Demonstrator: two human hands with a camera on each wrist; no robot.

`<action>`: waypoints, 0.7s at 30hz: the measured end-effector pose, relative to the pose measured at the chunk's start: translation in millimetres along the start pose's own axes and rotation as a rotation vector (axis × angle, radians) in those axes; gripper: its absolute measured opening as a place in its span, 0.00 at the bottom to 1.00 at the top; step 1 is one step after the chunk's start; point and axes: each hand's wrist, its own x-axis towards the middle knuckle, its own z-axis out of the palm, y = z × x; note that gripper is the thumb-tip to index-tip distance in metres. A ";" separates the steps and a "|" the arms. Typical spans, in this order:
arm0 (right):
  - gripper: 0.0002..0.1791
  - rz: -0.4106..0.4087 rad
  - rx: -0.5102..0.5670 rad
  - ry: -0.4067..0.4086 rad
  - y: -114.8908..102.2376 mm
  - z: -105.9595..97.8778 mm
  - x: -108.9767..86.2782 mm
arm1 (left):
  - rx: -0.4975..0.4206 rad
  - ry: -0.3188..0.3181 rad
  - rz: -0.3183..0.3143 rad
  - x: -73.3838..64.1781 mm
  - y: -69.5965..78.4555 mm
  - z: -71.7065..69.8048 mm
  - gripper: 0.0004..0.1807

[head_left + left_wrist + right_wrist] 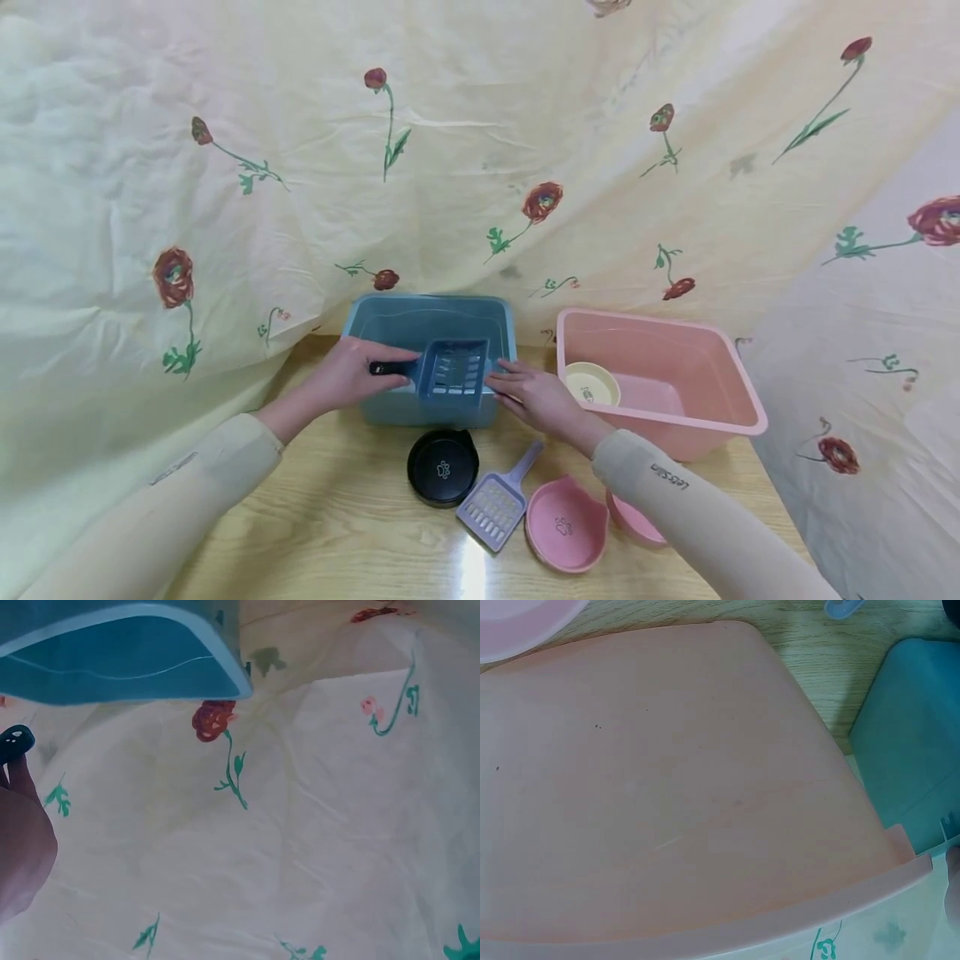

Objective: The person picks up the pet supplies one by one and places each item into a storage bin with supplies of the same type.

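My left hand (pixel 367 372) grips the dark handle of a blue slotted litter scoop (pixel 459 367), which lies level over the front rim of a blue litter box (pixel 431 412). In the left wrist view, the dark handle end (pixel 16 742) sticks up past the hand (pixel 26 840). From the right, my right hand (pixel 536 396) reaches to the scoop's right edge with fairly straight fingers, right at the box's front rim. Just in front of the box, a black bowl (pixel 444 468) with a paw print sits on the table.
A larger pink litter box (pixel 675 417) stands at right with a cream bowl (pixel 592 385) inside. In front lie a lilac scoop (pixel 492 507), a pink bowl (pixel 567 525) and another pink bowl (pixel 637 518) partly under the right sleeve. Flowered cloth (pixel 450 167) hangs behind the table.
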 end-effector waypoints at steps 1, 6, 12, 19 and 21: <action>0.20 -0.005 0.003 0.005 -0.3 0.0 0.2 | -0.024 0.004 -0.031 2.7 0.6 -0.5 0.21; 0.21 -0.018 -0.001 0.022 -1.1 -0.1 0.4 | -0.225 0.041 -0.151 19.0 1.4 0.1 0.23; 0.22 -0.019 -0.019 0.024 -0.3 0.3 0.3 | -0.495 0.111 -0.255 40.1 -0.5 5.8 0.26; 0.22 -0.002 -0.001 0.016 -0.4 -1.0 0.3 | -0.723 0.231 -0.342 62.8 -8.9 12.9 0.26; 0.22 0.000 -0.001 0.009 -0.8 -1.4 0.0 | -0.758 0.248 -0.351 67.4 -11.4 14.8 0.27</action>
